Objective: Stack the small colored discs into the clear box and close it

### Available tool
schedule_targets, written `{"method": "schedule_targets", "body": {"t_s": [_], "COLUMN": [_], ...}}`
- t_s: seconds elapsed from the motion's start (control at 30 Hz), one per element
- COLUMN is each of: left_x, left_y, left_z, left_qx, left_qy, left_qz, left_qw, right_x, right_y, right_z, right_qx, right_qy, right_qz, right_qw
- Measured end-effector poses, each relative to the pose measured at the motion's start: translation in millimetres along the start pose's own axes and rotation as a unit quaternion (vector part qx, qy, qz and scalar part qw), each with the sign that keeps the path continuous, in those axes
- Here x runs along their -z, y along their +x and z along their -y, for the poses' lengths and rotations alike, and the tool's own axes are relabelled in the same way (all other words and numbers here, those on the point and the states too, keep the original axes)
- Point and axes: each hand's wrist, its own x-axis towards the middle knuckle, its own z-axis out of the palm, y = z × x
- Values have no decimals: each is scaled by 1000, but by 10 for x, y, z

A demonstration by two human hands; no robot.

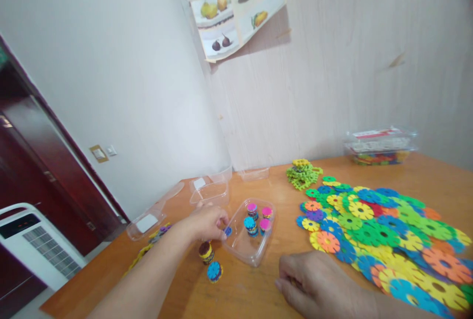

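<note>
Left hand (207, 222) pinches a blue disc (228, 231) at the tub (240, 257), right hand (314, 279) resting curled closed on the worktop (236, 299)!

Disc stacks (252, 212) are banded (three topped pink).

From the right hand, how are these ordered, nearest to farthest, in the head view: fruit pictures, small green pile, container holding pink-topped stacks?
1. Container: left of the right hand.
2. Small green pile: beyond the hand.
3. Fruit pictures: high on the wall.
</note>
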Motion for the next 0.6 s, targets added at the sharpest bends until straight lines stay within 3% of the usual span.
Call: {"method": "schedule_targets", "body": {"t_s": [0.17, 0.33, 0.47, 0.6], "left_x": [-26, -27, 102, 265], "left_y": [23, 26, -12, -34], "left_z": [-81, 22, 146, 74], "left_qx": [11, 10, 33, 4], "left_qy": [2, -8, -60, -92], "left_qz": [8, -7, -38, -81], "left_qw": [1000, 1000, 997, 992], "right_x": [-6, 53, 41, -26], "right_y": [10, -6, -12, -1], "right_z": [3, 48, 26, -18], "right_qx": [1, -14, -8, 7], "right_qy": [3, 3, -2, 4], "right_qz": [5, 13, 8, -11], "right_qw": [1000, 1000, 1000, 1000]}}
